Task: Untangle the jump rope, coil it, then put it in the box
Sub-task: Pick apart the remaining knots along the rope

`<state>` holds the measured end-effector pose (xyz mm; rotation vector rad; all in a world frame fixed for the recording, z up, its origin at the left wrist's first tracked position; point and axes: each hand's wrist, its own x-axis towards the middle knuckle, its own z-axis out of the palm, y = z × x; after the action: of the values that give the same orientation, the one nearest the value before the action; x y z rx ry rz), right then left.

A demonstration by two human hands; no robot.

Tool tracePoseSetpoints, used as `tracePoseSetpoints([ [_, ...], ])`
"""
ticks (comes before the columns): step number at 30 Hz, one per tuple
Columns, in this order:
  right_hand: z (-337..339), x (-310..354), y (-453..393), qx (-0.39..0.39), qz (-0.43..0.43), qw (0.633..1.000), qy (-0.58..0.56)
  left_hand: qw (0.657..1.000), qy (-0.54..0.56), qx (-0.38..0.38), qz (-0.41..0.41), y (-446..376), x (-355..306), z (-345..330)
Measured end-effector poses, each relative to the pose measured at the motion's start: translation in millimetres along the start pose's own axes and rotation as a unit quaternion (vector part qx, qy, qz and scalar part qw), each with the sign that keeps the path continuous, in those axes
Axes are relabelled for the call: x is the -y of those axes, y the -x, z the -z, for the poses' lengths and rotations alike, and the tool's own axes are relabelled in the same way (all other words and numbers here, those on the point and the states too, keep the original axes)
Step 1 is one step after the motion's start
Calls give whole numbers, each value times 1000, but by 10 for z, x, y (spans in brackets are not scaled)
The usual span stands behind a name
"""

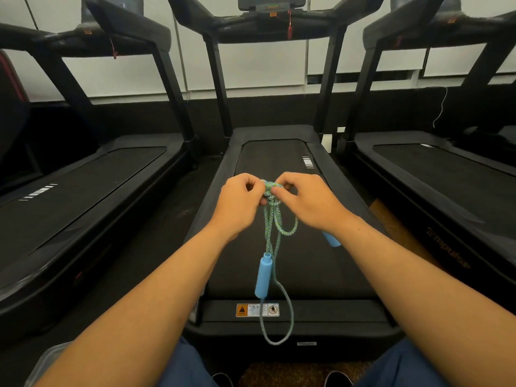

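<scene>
A green-blue braided jump rope (268, 236) hangs in the air over the middle treadmill. Its knotted bundle (270, 188) sits between my two hands. My left hand (240, 205) pinches the left side of the knot. My right hand (304, 199) pinches the right side with thumb and fingers. One blue handle (263, 275) dangles straight below. The second blue handle (331, 239) shows partly under my right wrist. A long loop (279, 328) of rope hangs down toward my knees. A clear plastic container (46, 361) shows partly at the bottom left edge.
Three black treadmills stand side by side; the middle treadmill (279, 163) is right in front of me, with a warning label (257, 310) on its rear end. My legs and shoes show at the bottom. A pale wall lies behind.
</scene>
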<state>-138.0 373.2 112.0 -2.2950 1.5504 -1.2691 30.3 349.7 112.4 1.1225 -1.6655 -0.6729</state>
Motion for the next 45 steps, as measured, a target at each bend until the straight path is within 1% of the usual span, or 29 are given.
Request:
tracePoseSetpoints([
  [2, 4, 42, 18, -21, 1, 998, -66, 1000, 25, -13, 9, -14, 3, 24],
  [4, 16, 83, 23, -33, -18, 989, -142, 999, 45, -21, 16, -36, 15, 39],
  [7, 20, 118, 30, -35, -77, 956, -279, 997, 75, -25, 26, -45, 15, 36],
  [10, 42, 123, 38, 7, -103, 920, -377, 995, 89, -26, 37, -52, 39, 44],
  [12, 69, 101, 26, 43, -119, 902, -412, 996, 72, -25, 46, -58, 84, 57],
  [13, 75, 81, 17, 56, -128, 903, -406, 997, 56, -24, 47, -54, 101, 60],
  [15, 77, 61, 6, 77, -139, 927, -339, 999, 4, -12, 39, -47, 128, 55],
  [17, 66, 70, 4, 112, -136, 959, -220, 998, -57, 9, 22, -30, 122, 34],
  [19, 33, 67, 4, 133, -108, 982, -77, 996, -90, 19, 8, -29, 112, 6],
  [21, 4, 62, -6, 113, -81, 990, 13, 993, -116, 22, -2, -38, 126, -14],
  [23, 9, 58, -21, 85, -61, 994, 43, 990, -135, 24, -7, -38, 133, -19],
  [24, 17, 61, -22, 79, -49, 995, 41, 990, -139, 21, -6, -43, 139, -12],
  [26, 29, 44, -18, 66, -39, 997, -14, 990, -139, 10, 5, -60, 152, 29],
  [27, 45, 29, -8, 56, -48, 995, -73, 991, -133, 5, 18, -72, 163, 55],
  [28, 64, 7, 3, 49, -66, 985, -154, 992, -122, -1, 33, -83, 177, 81],
  [30, 110, -11, 24, 49, -103, 936, -332, 994, -87, -14, 64, -111, 219, 127],
  [31, 141, -6, 26, 55, -114, 909, -397, 995, -69, -19, 75, -121, 234, 143],
  [33, 192, 19, 18, 73, -132, 865, -479, 995, -40, -27, 87, -138, 259, 158],
  [34, 213, 35, 10, 86, -144, 852, -496, 995, -35, -30, 89, -144, 267, 160],
  [35, 226, 49, 0, 101, -159, 851, -490, 995, -37, -30, 89, -146, 268, 159],
  [36, 236, 63, -4, 117, -178, 867, -451, 995, -44, -28, 85, -141, 265, 158],
  [38, 237, 99, 18, 155, -202, 922, -292, 996, -66, -20, 64, -126, 247, 150],
  [39, 220, 112, 34, 177, -199, 940, -214, 996, -78, -12, 48, -111, 226, 143],
  [40, 198, 125, 52, 197, -190, 948, -164, 995, -92, -2, 29, -92, 203, 129],
  [42, 164, 136, 66, 205, -176, 953, -138, 992, -125, 11, -5, -72, 172, 85],
  [45, 185, 161, 41, 174, -190, 953, -157, 988, -148, 20, -35, -54, 143, 31],
])
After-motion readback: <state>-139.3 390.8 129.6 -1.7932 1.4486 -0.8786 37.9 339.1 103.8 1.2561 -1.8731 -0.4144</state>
